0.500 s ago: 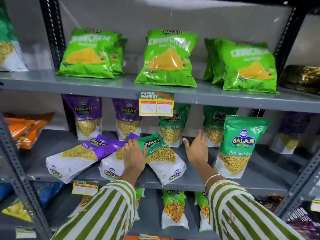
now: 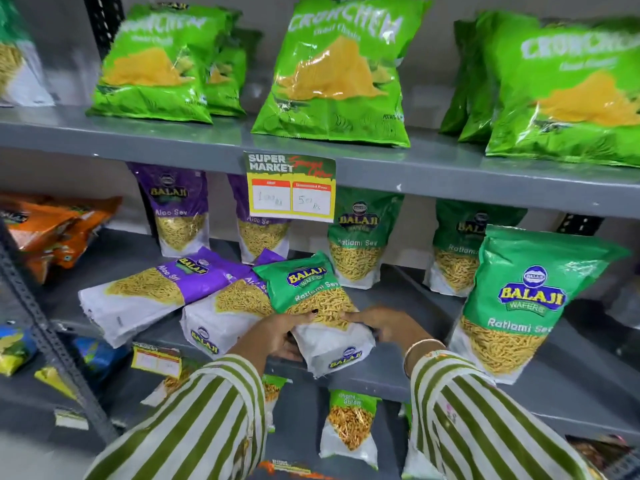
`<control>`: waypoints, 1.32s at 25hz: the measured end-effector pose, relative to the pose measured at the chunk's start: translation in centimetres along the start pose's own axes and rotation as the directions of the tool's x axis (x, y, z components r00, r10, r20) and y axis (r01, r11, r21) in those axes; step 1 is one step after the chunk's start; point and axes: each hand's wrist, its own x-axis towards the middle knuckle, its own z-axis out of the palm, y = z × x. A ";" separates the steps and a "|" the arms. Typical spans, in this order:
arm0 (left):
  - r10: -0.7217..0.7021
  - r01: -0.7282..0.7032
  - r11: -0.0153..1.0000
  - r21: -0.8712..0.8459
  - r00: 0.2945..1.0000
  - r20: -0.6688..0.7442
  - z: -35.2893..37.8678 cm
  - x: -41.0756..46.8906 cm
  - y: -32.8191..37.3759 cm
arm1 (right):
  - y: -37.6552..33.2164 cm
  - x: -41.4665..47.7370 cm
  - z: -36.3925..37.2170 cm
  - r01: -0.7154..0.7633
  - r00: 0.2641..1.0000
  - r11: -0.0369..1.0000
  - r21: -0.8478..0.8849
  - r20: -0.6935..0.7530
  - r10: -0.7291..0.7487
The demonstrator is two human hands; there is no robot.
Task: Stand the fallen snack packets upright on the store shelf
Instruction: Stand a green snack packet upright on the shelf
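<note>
Both hands (image 2: 277, 336) apparently clasping fallen green packet (image 2: 311, 299)

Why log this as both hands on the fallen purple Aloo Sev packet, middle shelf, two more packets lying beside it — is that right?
Not quite. The head view shows the left hand and right hand on the fallen green Ratlami Sev packet, not a purple one. The rest holds: it lies on the middle shelf, with two purple Aloo Sev packets lying beside it.
</note>
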 end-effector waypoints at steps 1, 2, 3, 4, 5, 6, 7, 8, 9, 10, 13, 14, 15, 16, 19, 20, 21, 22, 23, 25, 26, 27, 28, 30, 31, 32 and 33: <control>0.014 -0.014 1.000 0.016 1.000 -0.027 0.0 -0.3 -0.2 | 0.0 -0.1 0.0 -0.027 0.999 0.999 0.017 0.046 0.027; 0.017 -0.016 1.000 0.024 0.999 -0.043 0.0 -0.9 -0.2 | -0.7 -1.6 0.3 -0.061 0.995 0.997 0.053 0.079 0.057; 0.015 -0.014 0.999 0.030 0.999 -0.040 -0.3 -1.1 -0.4 | -1.5 -3.7 0.7 -0.082 0.990 0.994 0.068 0.123 0.074; 0.011 -0.010 1.000 0.027 1.000 -0.022 -0.8 -1.6 -0.5 | -2.2 -5.1 1.1 -0.089 0.984 0.992 0.089 0.161 0.074; 0.022 -0.022 0.999 0.034 1.000 -0.008 -1.3 -2.1 -0.6 | -2.6 -6.0 1.3 -0.082 0.983 0.993 0.089 0.174 0.066; 0.052 -0.051 0.998 0.043 0.999 -0.011 -1.9 -2.4 -0.7 | -2.8 -6.9 1.5 -0.074 0.982 0.994 0.078 0.181 0.059; 0.090 -0.089 0.994 0.061 0.996 -0.021 -2.5 -2.5 -0.7 | -3.1 -7.7 1.8 -0.056 0.982 0.995 0.081 0.185 0.040; 0.140 -0.136 0.987 0.086 0.989 -0.040 -2.9 -2.7 -0.5 | -3.2 -8.3 2.1 -0.025 0.984 0.996 0.083 0.181 0.010; 0.195 -0.188 0.975 0.115 0.979 -0.055 -3.0 -3.0 -0.4 | -3.2 -8.9 2.3 0.014 0.989 0.997 0.076 0.149 -0.025; 0.240 -0.229 0.962 0.147 0.968 -0.067 -3.2 -2.8 -0.3 | -3.3 -9.5 2.5 0.069 0.992 0.994 0.081 0.099 -0.077; 0.331 -0.297 0.918 0.261 0.938 -0.097 -2.9 -2.8 0.5 | -3.1 -10.4 2.7 0.211 0.977 0.973 0.098 -0.053 -0.207; 0.364 -0.315 0.896 0.314 0.925 -0.111 -2.8 -2.8 0.6 | -2.9 -10.6 2.8 0.251 0.966 0.963 0.101 -0.093 -0.242; 0.388 -0.321 0.874 0.365 0.913 -0.127 -2.6 -2.7 0.8 | -2.8 -10.7 2.8 0.269 0.959 0.958 0.101 -0.116 -0.257; 0.406 -0.322 0.855 0.407 0.903 -0.139 -2.5 -2.5 1.0 | -2.8 -10.7 2.8 0.282 0.953 0.954 0.106 -0.142 -0.266; 0.447 -0.329 0.816 0.476 0.880 -0.159 -2.0 -1.7 1.8 | -2.9 -10.6 2.5 0.311 0.933 0.945 0.103 -0.225 -0.282; 0.460 -0.354 0.811 0.466 0.878 -0.135 -1.7 -1.1 2.2 | -2.9 -10.6 2.2 0.318 0.924 0.942 0.107 -0.256 -0.283; 0.477 -0.384 0.806 0.450 0.872 -0.110 -1.3 -0.6 2.6 | -2.9 -10.3 1.9 0.323 0.915 0.940 0.109 -0.292 -0.280; 0.491 -0.412 0.802 0.432 0.867 -0.085 -0.8 -0.1 3.1 | -2.8 -10.2 1.4 0.331 0.902 0.938 0.103 -0.326 -0.283; 0.507 -0.436 0.800 0.413 0.858 -0.076 -0.2 0.6 3.5 | -2.7 -9.9 0.9 0.339 0.887 0.937 0.086 -0.361 -0.288; 0.550 -0.480 0.783 0.397 0.831 -0.080 1.5 1.8 4.0 | -2.5 -8.9 -0.6 0.337 0.853 0.941 0.020 -0.429 -0.296; 0.569 -0.496 0.771 0.400 0.818 -0.081 2.4 2.7 4.2 | -2.2 -8.2 -1.4 0.330 0.835 0.944 -0.017 -0.460 -0.301; 0.588 -0.511 0.758 0.406 0.804 -0.086 3.4 3.4 4.3 | -1.9 -7.6 -2.2 0.326 0.819 0.944 -0.050 -0.484 -0.309; 0.607 -0.526 0.742 0.416 0.790 -0.082 4.3 4.2 4.4 | -1.5 -7.1 -2.9 0.321 0.806 0.944 -0.079 -0.500 -0.316; 0.640 -0.541 0.696 0.472 0.766 -0.065 5.9 5.7 4.4 | -0.4 -6.0 -3.8 0.318 0.789 0.943 -0.095 -0.526 -0.319; 0.652 -0.540 0.671 0.508 0.756 -0.057 6.5 6.2 4.3 | 0.1 -5.7 -4.1 0.314 0.783 0.945 -0.095 -0.537 -0.314; 0.659 -0.542 0.656 0.526 0.751 -0.049 7.0 6.7 4.1 | 0.5 -5.6 -4.2 0.307 0.780 0.947 -0.096 -0.544 -0.308; 0.656 -0.541 0.656 0.527 0.754 -0.042 7.3 7.0 3.9 | 1.0 -5.5 -4.2 0.304 0.780 0.948 -0.091 -0.549 -0.302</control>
